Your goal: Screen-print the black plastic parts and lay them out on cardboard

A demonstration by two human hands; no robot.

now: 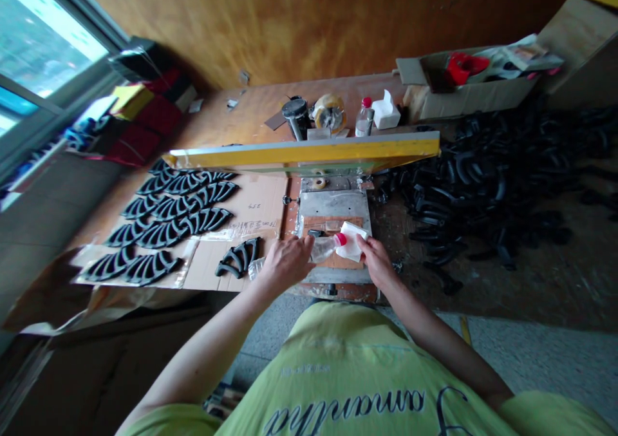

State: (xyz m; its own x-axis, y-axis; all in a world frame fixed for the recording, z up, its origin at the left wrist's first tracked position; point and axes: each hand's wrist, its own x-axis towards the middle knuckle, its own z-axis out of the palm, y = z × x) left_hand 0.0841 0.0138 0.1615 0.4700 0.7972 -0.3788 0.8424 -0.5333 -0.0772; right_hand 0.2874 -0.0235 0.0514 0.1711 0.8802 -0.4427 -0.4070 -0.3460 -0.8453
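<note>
My left hand point(290, 260) is wrapped round a clear plastic bottle point(322, 248) with a pink-red cap, tilted on its side. The cap end points right, against a folded white tissue point(351, 241). Thumb and fingers of my right hand point(379, 261) pinch the tissue at its right edge. Both hands are over a metal fixture point(333, 204) with a reddish-brown block point(333, 223) at the front of the bench. A small dark part point(316, 233) lies just behind the bottle.
Curved black parts point(183, 227) lie in rows on cardboard point(261, 198) at left; a big loose heap point(463, 178) fills the right. A yellow-edged bar point(309, 154) spans behind the fixture. Beyond it stand a dark cup point(296, 117), tape roll point(329, 113), second bottle point(364, 119) and tissue pack point(385, 113).
</note>
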